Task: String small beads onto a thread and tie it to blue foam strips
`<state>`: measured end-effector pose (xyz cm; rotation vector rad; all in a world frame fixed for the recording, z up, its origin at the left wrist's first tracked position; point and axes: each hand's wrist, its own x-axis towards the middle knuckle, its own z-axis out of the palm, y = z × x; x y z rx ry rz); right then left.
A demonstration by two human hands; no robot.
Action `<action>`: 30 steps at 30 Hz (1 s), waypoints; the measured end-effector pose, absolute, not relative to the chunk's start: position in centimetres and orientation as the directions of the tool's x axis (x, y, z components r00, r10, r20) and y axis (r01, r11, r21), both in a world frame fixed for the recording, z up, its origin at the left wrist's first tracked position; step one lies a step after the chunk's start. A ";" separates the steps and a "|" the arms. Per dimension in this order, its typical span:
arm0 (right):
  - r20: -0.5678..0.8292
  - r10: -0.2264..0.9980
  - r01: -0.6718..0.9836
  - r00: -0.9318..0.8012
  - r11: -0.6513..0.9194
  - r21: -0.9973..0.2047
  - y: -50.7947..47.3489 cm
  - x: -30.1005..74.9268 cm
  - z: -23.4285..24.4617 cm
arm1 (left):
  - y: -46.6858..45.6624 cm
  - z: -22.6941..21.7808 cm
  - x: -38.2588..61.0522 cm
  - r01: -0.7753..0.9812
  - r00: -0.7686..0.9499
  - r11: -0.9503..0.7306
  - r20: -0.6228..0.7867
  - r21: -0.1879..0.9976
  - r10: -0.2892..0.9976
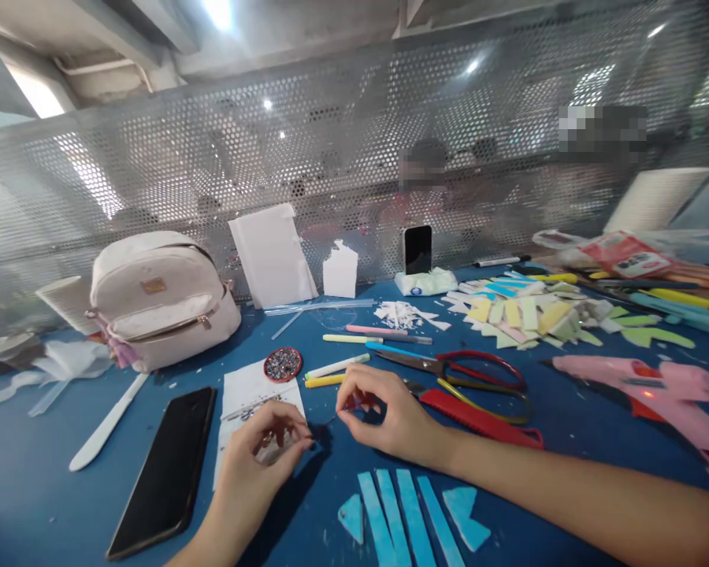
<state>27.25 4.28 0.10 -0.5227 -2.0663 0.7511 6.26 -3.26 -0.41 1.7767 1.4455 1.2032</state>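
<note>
My left hand (265,445) is closed in a pinch, a small dark bit showing at its fingertips over the blue table (307,520). Just right of it, my right hand (384,409) also pinches. A faint thin strand seems to run between the two, too fine to name. Behind my left hand lies a white paper (236,386) with dark specks scattered on it. On the paper's far corner rests a round red-rimmed dish (283,365) of tiny glittering pieces. Below my right hand are blue-painted strips (410,512), with a blue triangle (351,517) and a blue tail-shaped piece (465,516) either side.
Scissors (478,370) and a red cutter (478,417) lie beside my right forearm. Farther right is a pink glue gun (638,382). A phone (162,472), white knife (106,425) and backpack (159,303) occupy the left. Markers (336,366) and paper scraps (525,311) lie beyond.
</note>
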 end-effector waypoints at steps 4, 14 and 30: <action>0.576 0.563 0.105 -0.593 0.763 -0.638 4.0 27.4 0.5 | -3.3 -0.4 6.2 0.411 0.005 -0.265 0.289 0.872 0.957; 0.598 0.470 0.076 -0.650 0.823 -0.563 4.0 27.3 0.4 | -3.5 -0.6 6.2 0.331 0.007 -0.225 0.236 0.917 0.972; 0.627 0.458 0.093 -0.630 0.846 -0.525 3.8 27.1 0.6 | -3.7 -0.3 6.7 0.343 -0.024 -0.236 0.259 0.910 0.966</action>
